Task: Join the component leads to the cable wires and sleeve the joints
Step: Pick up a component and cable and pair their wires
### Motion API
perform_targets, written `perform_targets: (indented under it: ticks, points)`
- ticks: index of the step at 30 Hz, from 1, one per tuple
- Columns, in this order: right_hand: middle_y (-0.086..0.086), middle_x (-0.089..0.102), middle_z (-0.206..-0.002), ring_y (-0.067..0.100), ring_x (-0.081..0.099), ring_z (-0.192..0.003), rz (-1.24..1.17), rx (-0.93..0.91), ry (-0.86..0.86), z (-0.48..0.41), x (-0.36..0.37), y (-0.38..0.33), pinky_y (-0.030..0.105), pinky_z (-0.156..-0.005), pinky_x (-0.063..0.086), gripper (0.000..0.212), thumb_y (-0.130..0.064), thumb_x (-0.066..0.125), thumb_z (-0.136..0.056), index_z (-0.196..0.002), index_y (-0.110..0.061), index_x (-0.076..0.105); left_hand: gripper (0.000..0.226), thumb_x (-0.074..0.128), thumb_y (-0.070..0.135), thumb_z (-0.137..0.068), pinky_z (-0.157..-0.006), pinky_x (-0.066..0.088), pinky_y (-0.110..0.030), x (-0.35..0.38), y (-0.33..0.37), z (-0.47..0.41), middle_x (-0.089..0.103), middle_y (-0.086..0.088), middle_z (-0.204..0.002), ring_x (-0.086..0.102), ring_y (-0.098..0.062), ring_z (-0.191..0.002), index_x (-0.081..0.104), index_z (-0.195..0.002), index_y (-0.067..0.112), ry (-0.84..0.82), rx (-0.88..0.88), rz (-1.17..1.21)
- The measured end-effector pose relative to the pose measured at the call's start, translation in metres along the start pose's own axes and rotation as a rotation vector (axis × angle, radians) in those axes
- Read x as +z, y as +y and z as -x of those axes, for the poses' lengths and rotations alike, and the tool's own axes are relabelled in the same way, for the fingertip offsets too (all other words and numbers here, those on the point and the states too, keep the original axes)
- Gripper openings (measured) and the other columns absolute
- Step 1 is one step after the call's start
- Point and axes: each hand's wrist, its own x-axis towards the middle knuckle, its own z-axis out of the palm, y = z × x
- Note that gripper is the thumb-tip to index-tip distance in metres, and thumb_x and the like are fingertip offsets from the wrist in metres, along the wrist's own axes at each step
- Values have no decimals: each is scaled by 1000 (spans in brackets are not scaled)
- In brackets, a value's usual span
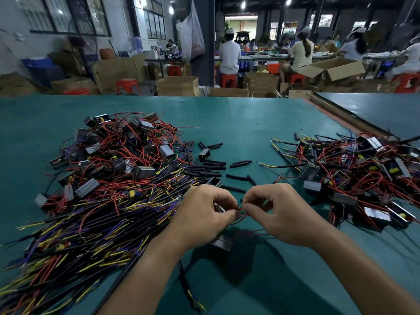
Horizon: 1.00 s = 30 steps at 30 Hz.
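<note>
My left hand [204, 214] and my right hand [279, 212] meet fingertip to fingertip over the green table, both pinching thin red wires [241, 209] between thumb and forefinger. A small grey metal component [221, 243] hangs just below my left hand, its red leads running up into my fingers. A black cable [185, 280] trails under my left forearm toward the near edge, ending in yellow and blue wire tips. Short black sleeves [211, 170] lie scattered just beyond my hands.
A big heap of components with red leads [127, 153] and black cables with yellow and purple wires [86, 226] fills the left. Another pile of wired components [363, 176] lies at right. Beyond the green table [238, 119] are cardboard boxes, red stools and seated people.
</note>
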Motion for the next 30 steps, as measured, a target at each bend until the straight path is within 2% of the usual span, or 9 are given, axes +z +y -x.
perform_targets:
  ticks: [2,5,10,13,16,19,22,26,30]
  points:
    - [-16,64,-65,7,58,-60,5,17,-15,0,0,1,22,-59,48,25,-22,69,-88,-70,-37,63,1,74,20,-75,-50,47,-20,1,0,2,67,10,-60,60,-8,-50,74,-76,20,28,33,-47]
    - [-9,65,-62,7,54,-54,-1,47,-3,-1,-3,3,31,-57,49,20,-22,69,-89,-71,-30,66,10,71,17,-77,-55,51,-23,3,0,2,70,7,-67,62,-14,-55,74,-83,25,46,31,-74]
    - [3,70,-63,12,61,-55,-301,146,90,-4,-6,6,31,-58,54,16,-3,66,-91,-82,-16,70,5,72,26,-83,-58,47,-19,-1,3,1,68,9,-65,61,-6,-56,74,-78,25,117,25,-43]
    - [8,69,-61,16,62,-54,-382,169,57,-8,-4,4,27,-55,52,13,0,66,-90,-85,-12,69,9,72,29,-82,-59,44,-18,-1,3,0,65,12,-62,57,-1,-56,74,-76,22,126,32,-76]
    - [8,67,-56,17,59,-50,-379,198,-45,-20,-7,-2,25,-52,50,12,-1,64,-91,-84,-8,69,11,70,30,-83,-63,48,-24,-1,0,-1,65,9,-66,61,-10,-65,73,-78,20,125,19,-111]
    - [13,66,-57,21,57,-50,-330,286,-210,-41,-14,-9,26,-52,49,25,-15,53,-99,-86,-1,68,12,66,29,-83,-67,51,-31,-2,-1,-2,69,3,-73,63,-18,-72,69,-76,20,128,-21,-131]
    - [15,70,-72,23,60,-62,-241,388,-221,-77,-16,-11,25,-56,52,38,-26,46,-103,-90,2,69,15,60,31,-83,-69,53,-35,-2,0,-2,69,1,-75,63,-22,-74,61,-73,20,115,-110,-114]
    - [10,73,-94,18,66,-76,19,321,-286,-135,10,-3,29,-68,59,20,-12,54,-98,-99,-4,73,16,61,36,-82,-71,54,-34,-1,0,-2,70,3,-73,65,-18,-73,63,-75,21,94,-127,-74]
    - [5,73,-109,24,67,-99,413,175,-439,-174,44,6,36,-90,53,30,-6,57,-88,-110,-14,74,27,64,52,-73,-66,52,-25,0,1,0,69,9,-72,61,-3,-65,66,-78,25,40,-84,-19]
